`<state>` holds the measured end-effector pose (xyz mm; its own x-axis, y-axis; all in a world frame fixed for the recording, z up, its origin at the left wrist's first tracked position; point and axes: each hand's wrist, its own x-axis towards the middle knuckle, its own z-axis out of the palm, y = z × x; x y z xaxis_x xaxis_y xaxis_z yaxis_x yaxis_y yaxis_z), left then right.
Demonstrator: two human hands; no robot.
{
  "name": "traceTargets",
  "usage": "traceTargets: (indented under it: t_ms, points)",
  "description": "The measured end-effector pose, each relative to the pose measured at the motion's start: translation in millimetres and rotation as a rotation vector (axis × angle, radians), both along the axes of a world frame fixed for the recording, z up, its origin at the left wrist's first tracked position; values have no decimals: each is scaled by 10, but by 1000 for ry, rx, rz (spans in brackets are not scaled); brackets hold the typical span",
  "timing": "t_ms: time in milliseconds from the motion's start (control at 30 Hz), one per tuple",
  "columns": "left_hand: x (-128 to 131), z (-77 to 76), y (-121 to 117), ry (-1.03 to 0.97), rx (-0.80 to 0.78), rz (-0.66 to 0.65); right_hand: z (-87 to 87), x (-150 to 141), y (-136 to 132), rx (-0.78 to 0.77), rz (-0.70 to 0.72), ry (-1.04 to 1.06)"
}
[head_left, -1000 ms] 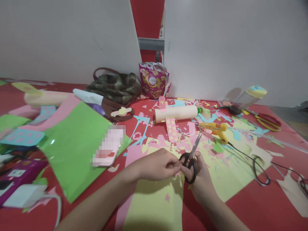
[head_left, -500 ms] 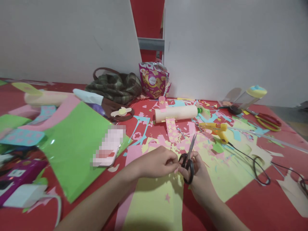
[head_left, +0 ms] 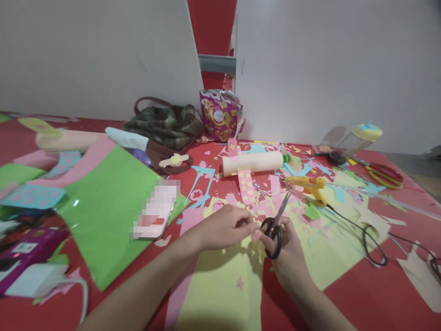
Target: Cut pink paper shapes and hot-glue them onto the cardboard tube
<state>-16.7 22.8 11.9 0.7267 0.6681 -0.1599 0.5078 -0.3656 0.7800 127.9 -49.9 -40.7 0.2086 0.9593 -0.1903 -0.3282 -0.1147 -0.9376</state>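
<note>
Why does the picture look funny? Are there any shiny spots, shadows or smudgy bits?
Head view: a tiny white glint on the green sheet; head view: a soft shadow below the left hand, on the yellow paper; head view: blocky squares cover much of the phone; head view: the purple box looks smudgy.

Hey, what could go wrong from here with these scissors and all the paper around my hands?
Your left hand is close to the scissors in your right hand; the blades point away from it, but a careless turn might nick a finger. The yellow glue gun lies among paper scraps; if it's hot, which I can't tell, it could stick to them. The small pink star could get brushed aside.
</note>
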Motion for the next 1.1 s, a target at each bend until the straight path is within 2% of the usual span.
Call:
traceTargets:
  t_ms: [200, 467, 567, 667, 833, 933, 1100]
  points:
    - [37, -46, -32, 10, 10, -80, -15, 1, 9, 20, -11, -14]
    - [28, -29, -17, -6, 50, -57, 11, 9, -6, 4, 16, 4]
    - [-28, 30, 35, 6, 92, 27, 35, -9, -16, 8, 101, 37]
    - [-96, 118, 89, 24, 107, 138, 70, -38, -15, 54, 264, 65]
    - [-169, 228, 122, -5, 110, 284, 116, -48, -13, 83, 486, -27]
    - [-176, 239, 111, 4, 97, 244, 114, -33, -30, 92, 562, -26]
    - [-167, 227, 89, 75, 138, 129, 74, -23, -64, 81, 635, 118]
